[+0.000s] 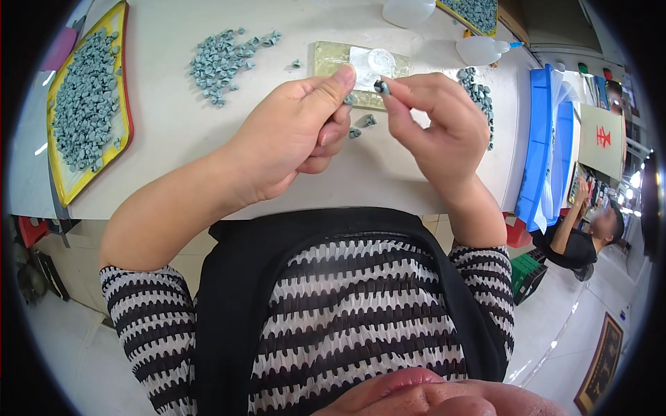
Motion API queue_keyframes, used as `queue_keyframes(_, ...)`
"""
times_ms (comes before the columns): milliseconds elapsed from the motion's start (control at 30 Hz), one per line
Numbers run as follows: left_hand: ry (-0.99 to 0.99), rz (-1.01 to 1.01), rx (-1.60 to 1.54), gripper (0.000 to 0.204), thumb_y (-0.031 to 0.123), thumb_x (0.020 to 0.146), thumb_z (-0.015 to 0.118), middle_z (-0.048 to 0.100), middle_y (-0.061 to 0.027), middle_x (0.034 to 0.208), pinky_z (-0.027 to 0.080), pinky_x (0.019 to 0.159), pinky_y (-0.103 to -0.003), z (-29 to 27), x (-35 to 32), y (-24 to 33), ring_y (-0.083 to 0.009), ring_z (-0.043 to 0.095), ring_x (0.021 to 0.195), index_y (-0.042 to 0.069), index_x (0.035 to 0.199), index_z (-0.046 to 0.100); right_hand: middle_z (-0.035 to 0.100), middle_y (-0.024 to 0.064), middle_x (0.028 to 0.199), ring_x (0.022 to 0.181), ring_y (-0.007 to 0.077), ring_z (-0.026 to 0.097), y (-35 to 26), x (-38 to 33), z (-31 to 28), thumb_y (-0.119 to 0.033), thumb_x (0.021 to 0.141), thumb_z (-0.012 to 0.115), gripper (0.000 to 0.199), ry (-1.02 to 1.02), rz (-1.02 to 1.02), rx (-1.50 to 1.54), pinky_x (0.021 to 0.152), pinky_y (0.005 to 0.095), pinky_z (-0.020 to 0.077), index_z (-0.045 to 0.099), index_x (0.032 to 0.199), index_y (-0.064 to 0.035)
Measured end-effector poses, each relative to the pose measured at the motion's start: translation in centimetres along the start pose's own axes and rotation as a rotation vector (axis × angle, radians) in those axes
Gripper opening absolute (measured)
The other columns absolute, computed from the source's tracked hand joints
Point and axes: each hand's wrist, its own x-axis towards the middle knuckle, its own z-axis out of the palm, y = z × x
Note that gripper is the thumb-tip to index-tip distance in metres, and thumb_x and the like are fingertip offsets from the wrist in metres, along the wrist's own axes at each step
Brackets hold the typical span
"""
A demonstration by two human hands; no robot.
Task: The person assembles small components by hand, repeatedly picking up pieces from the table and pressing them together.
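Near the middle of the table, my left hand (298, 121) is closed, thumb against curled fingers. A small grey-green cup-shaped piece (349, 100) shows at its fingertips, partly hidden by them. Thumb and index finger of my right hand (440, 125) pinch a small piece, dark on one side and pale on the other (381, 87). Behind both hands lies a yellowish flat block (329, 59) bearing a white sheet and a round clear dish (381, 61). Just below the hands, loose grey-green pieces (370, 120) rest on the table.
A yellow-rimmed tray (61, 177) heaped with grey-green pieces stands at left. A pile of pieces (225, 62) lies nearer the middle, another (479, 97) at right. Beyond are a white squeeze bottle (482, 50) and a blue bin (535, 145). A person (586, 232) sits far right.
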Motion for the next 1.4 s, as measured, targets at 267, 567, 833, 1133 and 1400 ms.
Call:
queue_keyframes(267, 0.022, 0.072, -0.022, 0.039, 0.042, 0.094, 0.044, 0.037, 0.0029, 0.059, 0.022, 0.041, -0.021, -0.2, 0.2, -0.5, -0.0054, 0.027, 0.047, 0.009, 0.074, 0.044, 0.062, 0.0106, 0.078, 0.064, 0.0189, 0.06, 0.1, -0.1, 1.1, 0.01, 0.064, 0.07, 0.025, 0.043, -0.309, -0.233, 0.056, 0.0264, 0.0499, 0.064, 0.087, 0.0038)
queue_keyframes(567, -0.002, 0.122, -0.054, 0.037, 0.041, 0.092, 0.049, 0.036, 0.0042, 0.06, 0.022, 0.042, -0.021, -0.2, 0.0, -0.6, -0.0047, 0.028, 0.05, 0.009, 0.074, 0.045, 0.059, 0.0111, 0.078, 0.06, 0.0198, 0.058, 0.0, 0.0, 1.7, 0.01, 0.062, 0.07, 0.024, 0.036, -0.421, -0.3, 0.052, 0.0271, 0.0465, 0.063, 0.085, 0.0055)
queue_keyframes(833, -0.002, 0.123, -0.084, 0.036, 0.041, 0.092, 0.05, 0.038, 0.0041, 0.062, 0.023, 0.043, -0.02, -0.1, 0.1, -0.8, -0.0043, 0.029, 0.051, 0.01, 0.075, 0.047, 0.058, 0.0126, 0.078, 0.058, 0.0219, 0.055, 0.1, 0.0, 1.9, 0.01, 0.058, 0.07, 0.025, 0.011, -0.45, -0.255, 0.051, 0.0283, 0.0448, 0.063, 0.081, 0.0077)
queue_keyframes(1133, 0.141, 0.281, 0.092, 0.032, 0.039, 0.094, 0.047, 0.038, 0.0038, 0.062, 0.022, 0.041, -0.019, 0.3, -0.1, -1.4, -0.004, 0.031, 0.052, 0.01, 0.081, 0.047, 0.057, 0.0126, 0.078, 0.059, 0.0233, 0.054, -0.1, 0.1, 2.3, 0.01, 0.058, 0.07, 0.024, 0.021, -0.446, -0.205, 0.053, 0.0304, 0.0461, 0.062, 0.081, 0.0075)
queue_keyframes(1400, 0.053, 0.262, 0.062, 0.035, 0.039, 0.096, 0.041, 0.038, 0.0024, 0.062, 0.022, 0.041, -0.019, 1.1, -1.2, -0.9, -0.0054, 0.032, 0.052, 0.008, 0.082, 0.046, 0.059, 0.0121, 0.079, 0.06, 0.0203, 0.055, -0.4, 0.2, 1.2, 0.013, 0.061, 0.069, 0.021, 0.08, -0.391, -0.101, 0.054, 0.0277, 0.0473, 0.063, 0.08, 0.0059)
